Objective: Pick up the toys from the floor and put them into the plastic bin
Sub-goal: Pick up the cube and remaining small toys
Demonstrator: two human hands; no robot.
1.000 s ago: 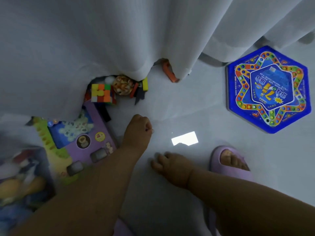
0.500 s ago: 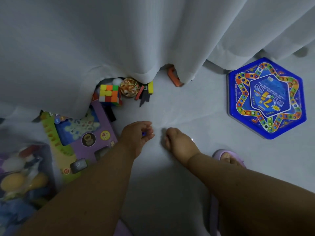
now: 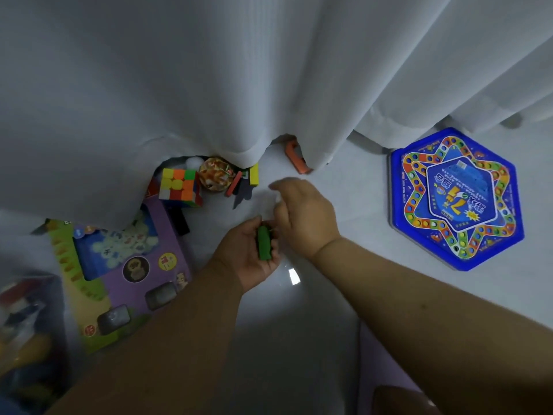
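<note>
Green plastic shows in the left hand (image 3: 251, 253), a small green block (image 3: 264, 243) lying across the cupped palm with the fingers curled round it, while the right hand (image 3: 305, 214) hovers just above and beside it, fingers loosely bent and blurred; whether they pinch anything cannot be told. A hexagonal blue game board (image 3: 456, 199) lies flat on the pale floor (image 3: 344, 181) to the right, printed with a star track, a large yellow "7" and Chinese characters too small to read. A purple and green toy box (image 3: 119, 265) at the left carries round stickers and small print that cannot be made out. The hem of a white curtain (image 3: 239, 85) hangs to the floor across the far side, half covering a cluster of toys: a colour cube (image 3: 180, 187), a patterned ball (image 3: 215, 175), a few domino-like blocks (image 3: 250, 178) and an orange piece (image 3: 294, 158) poking out under the fold. Open floor runs between the hands and the game board, and toward the viewer. The plastic bin (image 3: 27, 324) sits at the lower left edge, blurred, already holding toys.
</note>
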